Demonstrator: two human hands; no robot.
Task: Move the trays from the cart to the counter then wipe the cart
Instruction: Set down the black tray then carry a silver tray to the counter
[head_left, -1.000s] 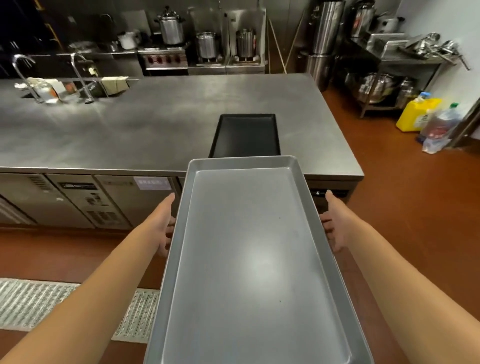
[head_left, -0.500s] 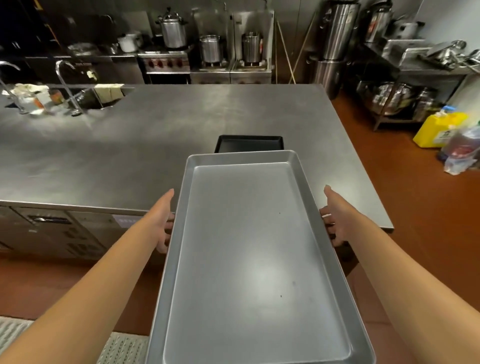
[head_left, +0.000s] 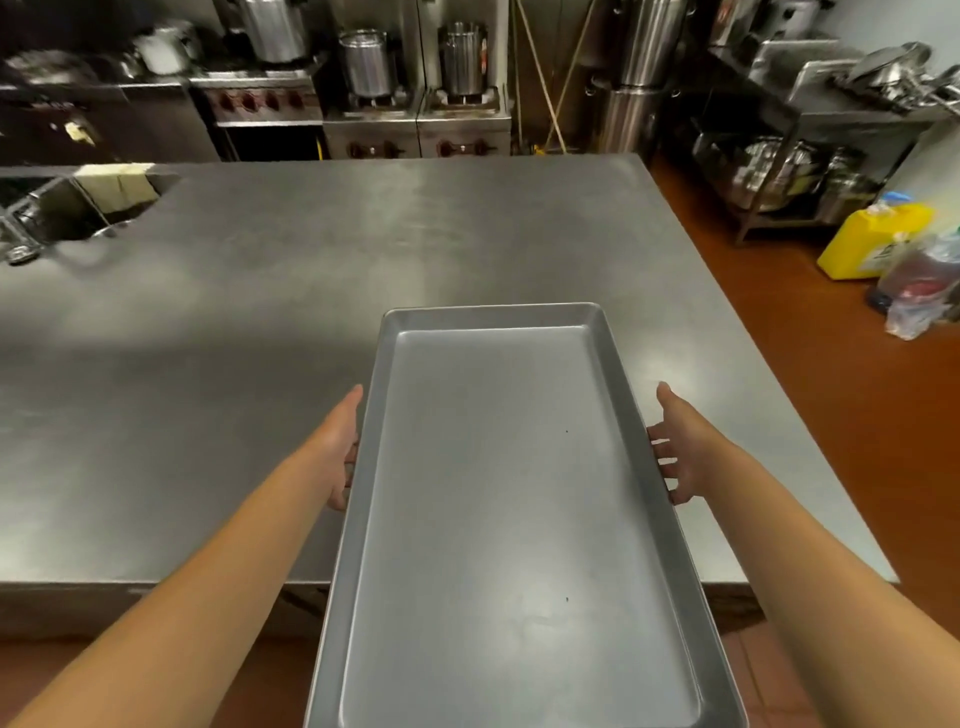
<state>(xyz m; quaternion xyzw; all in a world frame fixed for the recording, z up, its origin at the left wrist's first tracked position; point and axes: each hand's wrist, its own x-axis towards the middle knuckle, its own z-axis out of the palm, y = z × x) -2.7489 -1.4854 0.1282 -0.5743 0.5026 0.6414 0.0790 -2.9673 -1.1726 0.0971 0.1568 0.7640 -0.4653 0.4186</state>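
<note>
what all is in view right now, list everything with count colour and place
tray: one, silver grey, held over the counter's near edge
counter: one, steel grey, across the middle
sink: one, steel, set into the counter's far left
cloth: one, pale yellow, draped at the sink's edge
stock pots: at least three, silver, on the burners at the back
yellow jug: one, blue cap, on the red floor at right
bagged bottle: one, clear bag, beside the jug
rack: one, steel, far right, holding metal pans and bowls
hands: two, left and right, gripping the tray's long sides
</note>
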